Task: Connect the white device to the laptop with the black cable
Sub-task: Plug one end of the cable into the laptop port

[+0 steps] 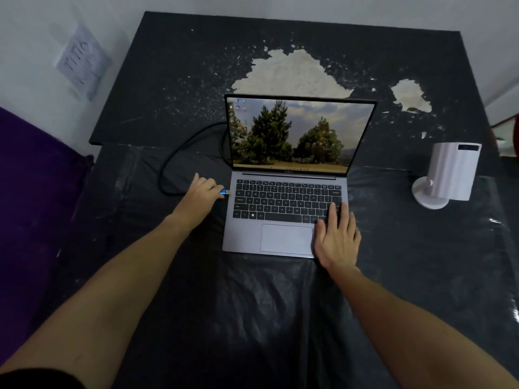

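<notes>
An open grey laptop [244, 240] sits mid-table with a tree wallpaper on its screen. My left hand [200, 193] grips the blue plug [223, 192] of the black cable [179, 151], holding its metal tip right at the laptop's left edge. The cable loops back from the plug and runs behind the screen. My right hand [337, 237] lies flat on the laptop's right palm rest and lower keys, fingers spread. The white device [449, 172], a boxy body on a round foot, stands apart at the right side of the table.
The table [280, 318] is covered in black plastic sheeting; its far half is a dark board [174, 80] with large pale worn patches. A purple seat [33, 197] stands at the left. A paper sheet [82, 61] hangs on the wall.
</notes>
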### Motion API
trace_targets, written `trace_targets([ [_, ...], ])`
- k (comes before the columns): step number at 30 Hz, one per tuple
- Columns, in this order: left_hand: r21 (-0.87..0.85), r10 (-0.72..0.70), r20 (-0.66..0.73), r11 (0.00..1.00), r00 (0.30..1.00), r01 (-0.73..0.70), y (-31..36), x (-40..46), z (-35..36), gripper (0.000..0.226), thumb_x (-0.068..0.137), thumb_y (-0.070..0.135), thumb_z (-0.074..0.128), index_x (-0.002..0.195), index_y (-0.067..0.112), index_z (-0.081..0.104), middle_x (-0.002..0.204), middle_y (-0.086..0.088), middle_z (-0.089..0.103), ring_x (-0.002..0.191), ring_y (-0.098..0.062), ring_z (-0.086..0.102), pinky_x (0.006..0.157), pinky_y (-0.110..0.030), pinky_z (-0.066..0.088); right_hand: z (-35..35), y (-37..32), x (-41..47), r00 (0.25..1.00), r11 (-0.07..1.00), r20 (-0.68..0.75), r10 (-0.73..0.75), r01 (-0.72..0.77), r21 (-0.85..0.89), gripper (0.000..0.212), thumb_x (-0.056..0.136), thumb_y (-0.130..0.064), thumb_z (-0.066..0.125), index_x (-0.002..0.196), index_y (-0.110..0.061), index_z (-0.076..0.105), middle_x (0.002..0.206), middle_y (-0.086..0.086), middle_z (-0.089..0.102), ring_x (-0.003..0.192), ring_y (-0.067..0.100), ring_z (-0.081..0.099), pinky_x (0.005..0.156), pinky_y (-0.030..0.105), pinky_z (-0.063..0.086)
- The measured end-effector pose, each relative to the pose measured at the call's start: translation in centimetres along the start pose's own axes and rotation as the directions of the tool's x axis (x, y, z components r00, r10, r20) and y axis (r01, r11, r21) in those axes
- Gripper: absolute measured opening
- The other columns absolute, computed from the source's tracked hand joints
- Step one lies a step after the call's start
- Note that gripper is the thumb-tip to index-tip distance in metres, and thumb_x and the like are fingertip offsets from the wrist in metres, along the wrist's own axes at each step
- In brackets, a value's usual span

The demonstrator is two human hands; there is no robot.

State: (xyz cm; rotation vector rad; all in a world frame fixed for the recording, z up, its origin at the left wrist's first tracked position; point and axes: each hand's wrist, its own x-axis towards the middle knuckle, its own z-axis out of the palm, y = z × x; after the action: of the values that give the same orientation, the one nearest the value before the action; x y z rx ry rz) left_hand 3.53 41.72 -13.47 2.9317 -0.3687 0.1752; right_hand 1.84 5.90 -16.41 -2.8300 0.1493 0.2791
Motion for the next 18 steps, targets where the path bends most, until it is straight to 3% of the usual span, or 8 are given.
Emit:
trace_targets([
  [18,-0.066,0.043,-0.002,0.997,0.999,-0.044,-1.9,-0.1,2.3,0.029,0.076,-0.007,0.079,0.104,-0.009,0.07,0.083,-0.02,0.062,0.078,-0.04,0.061,0.1,-0.07,0.037,0.5,-0.3,-0.1,0.999,0.999,-0.045,0.031,-0.032,-0.028,0.061,0.101,-0.05,0.015,0.156,-0.026,0.017,0.166,0.003,0.011,0.15,0.028,0.015,0.117,0.05,0.018],
])
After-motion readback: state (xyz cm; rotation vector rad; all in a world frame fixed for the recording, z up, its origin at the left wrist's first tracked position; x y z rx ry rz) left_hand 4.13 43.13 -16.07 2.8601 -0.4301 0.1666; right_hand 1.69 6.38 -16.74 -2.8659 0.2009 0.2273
